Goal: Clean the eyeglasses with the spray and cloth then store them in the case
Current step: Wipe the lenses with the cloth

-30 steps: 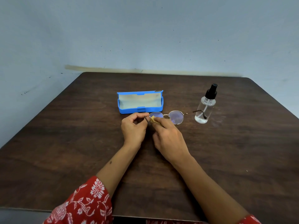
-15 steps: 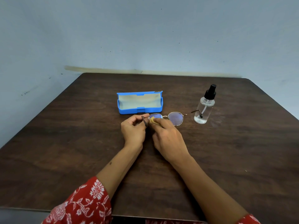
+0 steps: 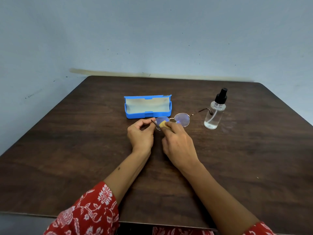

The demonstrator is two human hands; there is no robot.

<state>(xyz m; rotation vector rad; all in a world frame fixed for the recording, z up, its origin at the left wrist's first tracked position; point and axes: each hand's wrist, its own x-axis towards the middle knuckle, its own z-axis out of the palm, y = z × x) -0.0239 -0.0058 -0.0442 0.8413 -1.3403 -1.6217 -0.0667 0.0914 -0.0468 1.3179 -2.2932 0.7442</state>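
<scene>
The round, thin-metal-framed eyeglasses are held low over the dark brown wooden bench, just in front of the open blue plastic glasses case; the left hand has its fingers curled, pinching the dark temple arm at the left end of the frame; the right hand pinches a small folded yellow cloth between thumb and fingers and presses it against the left lens, on the side nearest the case's front wall; the right lens shows bare with a bluish sheen, and the other temple arm reaches away from the case toward the clear plastic spray bottle with the black pump top, whether touching it I cannot tell; that bottle stands upright to the right of the case, apart from it; the case's lid stands raised behind its pale lining; red floral-printed sleeves show at the bench edge farthest from the case.
</scene>
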